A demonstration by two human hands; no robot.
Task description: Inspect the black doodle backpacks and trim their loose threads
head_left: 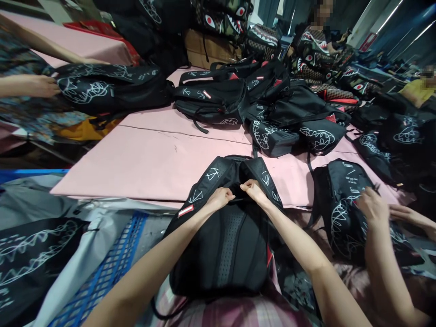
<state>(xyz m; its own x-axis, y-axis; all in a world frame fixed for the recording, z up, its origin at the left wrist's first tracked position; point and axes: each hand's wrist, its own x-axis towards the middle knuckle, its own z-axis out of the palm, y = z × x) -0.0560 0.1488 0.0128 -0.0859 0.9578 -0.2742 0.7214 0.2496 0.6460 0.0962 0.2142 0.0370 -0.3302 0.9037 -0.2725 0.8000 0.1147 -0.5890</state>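
Note:
A black backpack (pixel 226 247) lies on my lap with its padded back panel up and its white-printed shoulder straps toward the pink table (pixel 153 156). My left hand (pixel 222 197) is closed in a fist on the fabric at the top of the backpack. Close beside it, my right hand (pixel 252 189) pinches the same top edge between the two straps.
A pile of black backpacks (pixel 272 109) with white shark-mouth prints covers the far table. A person at the right handles another backpack (pixel 344 209) with a hand (pixel 373 206). At the left another person's hand (pixel 41 85) holds a backpack (pixel 109 86). A blue crate (pixel 109 268) sits at lower left.

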